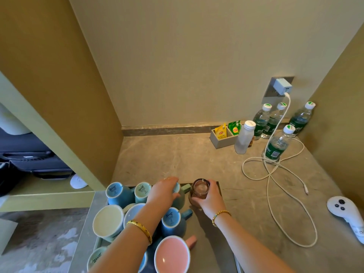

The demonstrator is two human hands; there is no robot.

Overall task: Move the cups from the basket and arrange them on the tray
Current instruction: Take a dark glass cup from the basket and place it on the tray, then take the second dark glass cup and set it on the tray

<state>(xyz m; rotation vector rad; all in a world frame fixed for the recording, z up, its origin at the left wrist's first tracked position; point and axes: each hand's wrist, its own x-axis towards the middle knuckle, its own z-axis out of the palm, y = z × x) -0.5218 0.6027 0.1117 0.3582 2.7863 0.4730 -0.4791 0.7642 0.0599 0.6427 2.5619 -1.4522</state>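
A dark tray (pixel 218 189) lies on the counter's near left part, crowded with mugs. My left hand (pixel 164 191) grips an upside-down grey-green mug (pixel 181 196) at the tray's far side. My right hand (pixel 207 198) holds a brown glass cup (pixel 201 189) upright beside it, at the tray's far right corner. Around them stand upside-down blue mugs (pixel 118 192) (pixel 173 220), a pale teal one (pixel 142 191), a cream-insided mug (pixel 108 220) and a pink mug (pixel 172 255). No basket is visible.
Several water bottles (pixel 276 144) and a white bottle (pixel 244 137) stand at the back right beside a grey tea-bag box (pixel 220 137). A white charger cable (pixel 275 174) loops over the counter. A white controller (pixel 346 213) lies at the right edge. Walls close in both sides.
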